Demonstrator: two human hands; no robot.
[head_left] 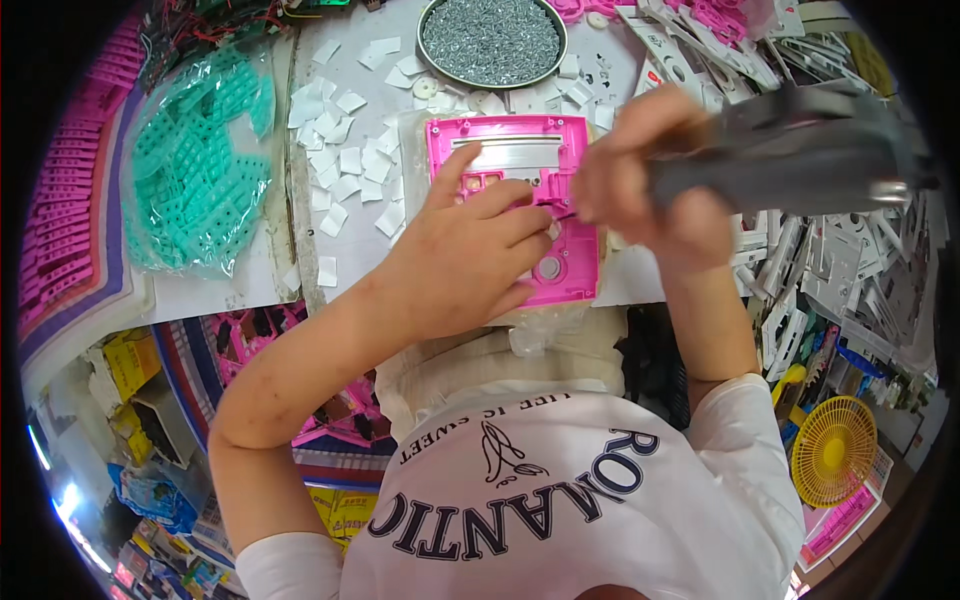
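- The pink casing (578,245) lies open side up on the counter (352,256), under the left hand and just left of the right hand's fingertips.
- A silver plate (515,153) sits inside it toward 12 o'clock, and a round ring (549,267) toward 5 o'clock.
- The left hand (460,255) comes in from 8 o'clock, palm down; its fingers are spread wide over the casing's left and middle parts. One reaches toward the plate, and others point to 3 o'clock across the middle. I cannot tell whether their tips pinch any small part.
- The right hand (632,190) is at 3 o'clock, its fingers curled closed around a dark grey handheld tool (780,150). Motion blurs them; the fingertips are by the casing's right edge, but contact is unclear.
- The tool's body extends toward 2 to 3 o'clock, over white plastic parts (790,290).
- A round bowl (424,55) full of small metal screws (490,40) stands at 12 o'clock, near the casing.
- Small white squares (350,160) lie scattered from 9 to 11 o'clock.
- Farther out at 9 o'clock is a clear bag of teal parts (195,170), with pink strips (65,200) beyond it.
- At 4 o'clock, well apart, is a yellow slatted disc (833,452).
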